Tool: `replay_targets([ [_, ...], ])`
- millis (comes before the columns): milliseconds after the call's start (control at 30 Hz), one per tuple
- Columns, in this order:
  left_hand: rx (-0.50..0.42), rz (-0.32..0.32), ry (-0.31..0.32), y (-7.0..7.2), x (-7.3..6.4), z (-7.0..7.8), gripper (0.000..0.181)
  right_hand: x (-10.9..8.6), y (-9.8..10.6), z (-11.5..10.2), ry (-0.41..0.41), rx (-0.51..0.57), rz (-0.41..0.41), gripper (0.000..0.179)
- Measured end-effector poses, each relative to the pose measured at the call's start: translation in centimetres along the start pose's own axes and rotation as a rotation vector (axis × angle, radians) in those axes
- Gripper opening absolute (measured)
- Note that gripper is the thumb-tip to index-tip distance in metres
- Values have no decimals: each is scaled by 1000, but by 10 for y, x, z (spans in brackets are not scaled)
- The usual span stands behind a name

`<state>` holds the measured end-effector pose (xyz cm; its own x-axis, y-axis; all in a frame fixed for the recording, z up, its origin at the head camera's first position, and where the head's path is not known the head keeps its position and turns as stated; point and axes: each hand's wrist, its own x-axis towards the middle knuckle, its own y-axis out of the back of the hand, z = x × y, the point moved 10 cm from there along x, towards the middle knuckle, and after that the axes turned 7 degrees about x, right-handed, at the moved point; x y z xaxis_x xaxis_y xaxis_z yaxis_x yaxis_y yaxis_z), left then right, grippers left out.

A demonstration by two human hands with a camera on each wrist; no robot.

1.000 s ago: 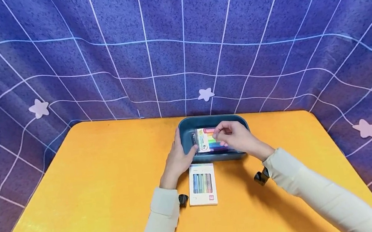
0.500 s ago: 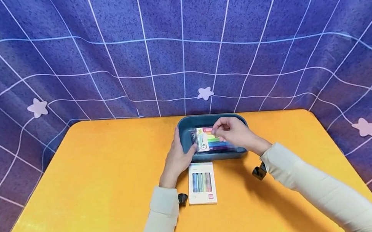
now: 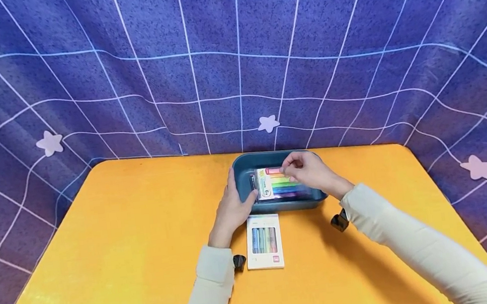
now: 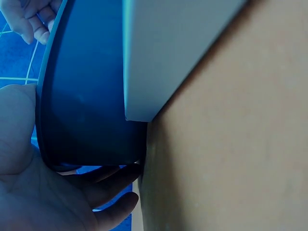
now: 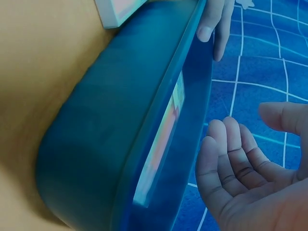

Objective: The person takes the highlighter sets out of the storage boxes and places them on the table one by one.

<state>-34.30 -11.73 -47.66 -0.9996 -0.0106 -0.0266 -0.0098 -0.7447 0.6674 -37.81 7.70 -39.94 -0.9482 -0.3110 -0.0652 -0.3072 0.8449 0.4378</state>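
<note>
A: State the location and orientation of the pen packet (image 3: 270,184).
B: Inside the dark blue-green bin (image 3: 287,207), centre of the frame in the head view. Its long axis runs left to right, parallel to the bin's. The white label faces left; the coloured pens lie lengthwise behind it, pink uppermost, purple lowest.

A: And the white box (image 3: 263,242)?
B: Flat on the yellow table (image 3: 144,235), just below the bin in the frame. Its long axis runs up and down, as do the pens in its window. Whether it touches the bin cannot be determined.

A: Report the hands.
B: The left hand (image 3: 232,206) grips the bin's left end, thumb over the rim, fingers along the outside. The right hand (image 3: 312,171) is above the bin's right part, fingers loosely bent, thumb apart from them in the right wrist view. It holds nothing.

A: Note any obstructed parts.
B: In the head view, the right hand covers the packet's upper right corner. A narrow dark item (image 3: 253,181) left of the label is too small to identify. In the left wrist view, the white box is cut off by the top edge.
</note>
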Motion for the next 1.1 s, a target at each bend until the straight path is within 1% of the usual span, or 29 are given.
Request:
replay_targets([
  [167, 4, 1, 9, -1, 0, -2, 95, 4, -1, 3, -21, -24, -7, 14],
  [300, 16, -1, 17, -1, 1, -4, 95, 8, -2, 5, -32, -64, -8, 14],
  [567, 16, 1, 7, 0, 0, -1, 94, 17, -5, 9, -64, -81, -34, 17],
  [700, 18, 1, 3, 1, -1, 0, 94, 22, -4, 5, -42, -105, -38, 18],
  [933, 11, -1, 5, 3, -1, 0, 94, 30, -3, 1, -4, -189, -20, 17],
  [1100, 7, -5, 2, 1, 0, 1, 94, 34, -3, -3, 31, -241, -29, 15],
])
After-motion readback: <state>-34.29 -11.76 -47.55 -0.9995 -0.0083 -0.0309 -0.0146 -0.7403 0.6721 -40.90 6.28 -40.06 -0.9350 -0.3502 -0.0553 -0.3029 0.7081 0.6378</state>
